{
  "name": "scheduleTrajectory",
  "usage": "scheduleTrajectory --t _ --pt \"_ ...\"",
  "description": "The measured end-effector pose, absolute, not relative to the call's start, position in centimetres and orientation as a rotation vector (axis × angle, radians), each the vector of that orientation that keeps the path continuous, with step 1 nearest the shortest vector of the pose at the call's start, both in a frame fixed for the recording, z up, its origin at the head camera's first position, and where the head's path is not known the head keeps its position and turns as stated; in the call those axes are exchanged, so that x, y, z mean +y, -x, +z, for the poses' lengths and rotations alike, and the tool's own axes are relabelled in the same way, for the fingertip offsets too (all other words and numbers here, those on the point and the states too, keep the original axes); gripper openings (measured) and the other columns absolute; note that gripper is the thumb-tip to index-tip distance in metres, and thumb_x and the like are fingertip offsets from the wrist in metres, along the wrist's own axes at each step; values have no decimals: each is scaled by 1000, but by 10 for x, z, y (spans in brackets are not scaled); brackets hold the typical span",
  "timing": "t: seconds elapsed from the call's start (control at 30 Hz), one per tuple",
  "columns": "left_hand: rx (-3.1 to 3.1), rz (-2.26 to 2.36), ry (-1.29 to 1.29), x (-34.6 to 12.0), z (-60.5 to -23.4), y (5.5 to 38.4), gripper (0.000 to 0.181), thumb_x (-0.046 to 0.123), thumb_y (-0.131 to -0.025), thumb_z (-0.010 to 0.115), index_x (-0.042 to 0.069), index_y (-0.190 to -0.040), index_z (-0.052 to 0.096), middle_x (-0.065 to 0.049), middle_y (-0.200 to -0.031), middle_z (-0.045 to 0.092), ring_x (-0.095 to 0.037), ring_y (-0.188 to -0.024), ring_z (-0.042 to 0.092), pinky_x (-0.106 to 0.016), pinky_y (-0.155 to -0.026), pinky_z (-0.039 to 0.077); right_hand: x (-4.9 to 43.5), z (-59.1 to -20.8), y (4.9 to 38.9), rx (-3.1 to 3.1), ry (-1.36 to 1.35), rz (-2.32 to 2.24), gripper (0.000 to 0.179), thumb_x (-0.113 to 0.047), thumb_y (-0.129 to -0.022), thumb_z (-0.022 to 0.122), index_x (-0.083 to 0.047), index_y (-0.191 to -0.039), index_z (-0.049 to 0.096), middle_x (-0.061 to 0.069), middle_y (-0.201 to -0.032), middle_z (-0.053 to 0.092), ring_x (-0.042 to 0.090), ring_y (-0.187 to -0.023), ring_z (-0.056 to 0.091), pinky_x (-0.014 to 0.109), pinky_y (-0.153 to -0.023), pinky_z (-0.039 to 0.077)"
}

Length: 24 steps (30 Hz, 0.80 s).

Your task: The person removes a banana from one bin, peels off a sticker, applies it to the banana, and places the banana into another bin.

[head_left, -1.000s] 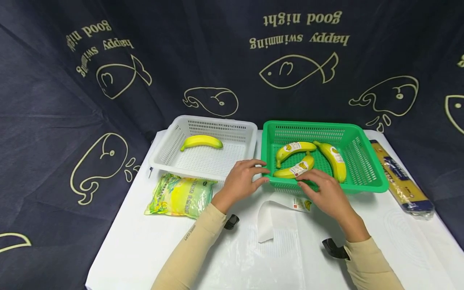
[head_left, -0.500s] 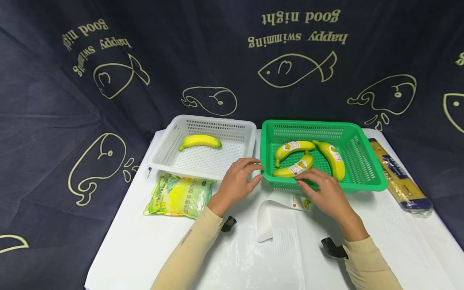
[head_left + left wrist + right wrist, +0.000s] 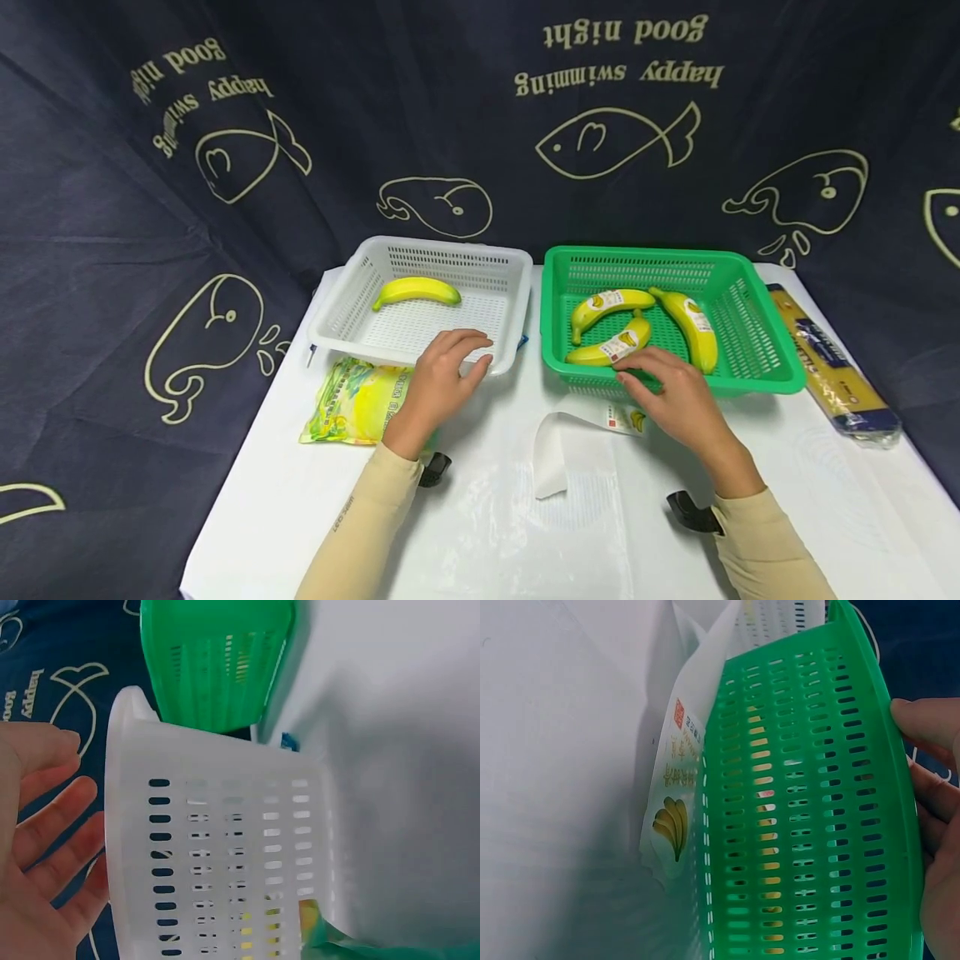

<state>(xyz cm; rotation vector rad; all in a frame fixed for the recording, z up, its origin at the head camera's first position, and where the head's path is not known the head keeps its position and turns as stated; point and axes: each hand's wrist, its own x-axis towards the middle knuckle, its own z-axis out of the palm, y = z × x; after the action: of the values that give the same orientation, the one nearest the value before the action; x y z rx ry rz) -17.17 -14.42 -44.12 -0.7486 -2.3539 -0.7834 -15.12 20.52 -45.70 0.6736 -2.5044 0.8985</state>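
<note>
My right hand (image 3: 671, 396) grips the front rim of the green basket (image 3: 802, 802), thumb outside and fingers inside. Its fingertips are close to a stickered banana (image 3: 626, 342); whether they touch it I cannot tell. Behind it lie a second banana (image 3: 609, 302) and a third banana (image 3: 693, 329), both stickered. By the front right corner of the white basket (image 3: 217, 847), my left hand (image 3: 442, 379) holds nothing, its fingers loosely bent over the rim. A banana without a visible sticker (image 3: 416, 289) lies inside that basket. A strip of banana stickers (image 3: 622, 417) lies before the green basket.
A yellow-green plastic packet (image 3: 356, 404) lies in front of the white basket, partly hidden by my left hand. A long yellow and dark blue package (image 3: 836, 367) lies at the right. A dark printed cloth (image 3: 480, 125) hangs behind the white table (image 3: 510, 542).
My left hand has moved from the green basket's left front corner leftward to the white basket's front right corner. My right hand stays in place at the green rim.
</note>
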Motion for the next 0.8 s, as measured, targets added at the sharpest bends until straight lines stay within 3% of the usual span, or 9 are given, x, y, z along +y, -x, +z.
scheduleTrajectory --t 0.33,0.5,0.8 --pt "-2452 -772 577 -176 -423 181 23 21 -88 70 12 -110 71 1 -115 64 -20 -109 56 -37 -92 45 205 -458 151 -2470 -695 906 18 -15 -85 75 -20 -102 72 -10 -104 64 12 -99 59 35 -76 47" --pt "-2593 -774 481 -198 -415 188 25 26 -90 69 14 -112 70 -1 -116 63 -22 -111 56 -42 -92 44 204 -459 151 -2468 -688 892 19 -15 -84 75 -21 -102 72 -10 -104 64 11 -99 59 34 -72 47" --pt "-2532 -850 570 -224 -438 181 18 30 -89 69 16 -99 73 6 -106 66 -19 -105 57 -38 -93 41 203 -460 152 -2457 -689 878 19 -16 -84 76 -22 -102 72 -11 -104 64 10 -99 59 31 -70 47"
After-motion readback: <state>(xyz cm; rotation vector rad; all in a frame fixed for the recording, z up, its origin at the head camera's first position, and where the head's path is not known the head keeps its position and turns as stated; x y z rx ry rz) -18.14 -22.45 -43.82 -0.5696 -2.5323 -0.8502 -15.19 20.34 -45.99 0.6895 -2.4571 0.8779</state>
